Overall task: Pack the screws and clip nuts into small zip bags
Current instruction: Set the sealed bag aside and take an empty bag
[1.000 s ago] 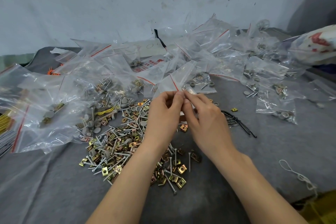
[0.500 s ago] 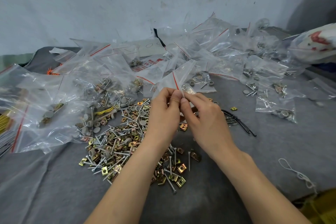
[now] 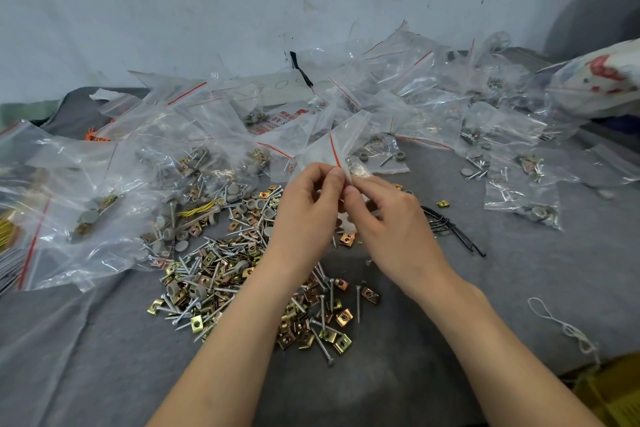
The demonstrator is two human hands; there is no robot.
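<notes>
Both hands meet above the middle of the grey table. My left hand (image 3: pixel 304 215) and my right hand (image 3: pixel 391 225) pinch the top of one small clear zip bag (image 3: pixel 323 152) with a red seal line; the bag stands up beyond my fingertips. Whether anything is in it is hidden by my fingers. Under my wrists lies a loose pile of silver screws (image 3: pixel 207 267) mixed with gold clip nuts (image 3: pixel 343 317) and grey round caps (image 3: pixel 173 236).
Many clear zip bags (image 3: pixel 138 166), some holding parts, are heaped across the back and left of the grey table (image 3: pixel 519 288). Black ties (image 3: pixel 450 229) lie right of my hands. A white string loop (image 3: pixel 568 329) rests near the right front edge. A wall stands behind.
My hands and the small bag have shifted slightly away from me; the fingertips have worked along the bag's top edge. The pile has not moved.
</notes>
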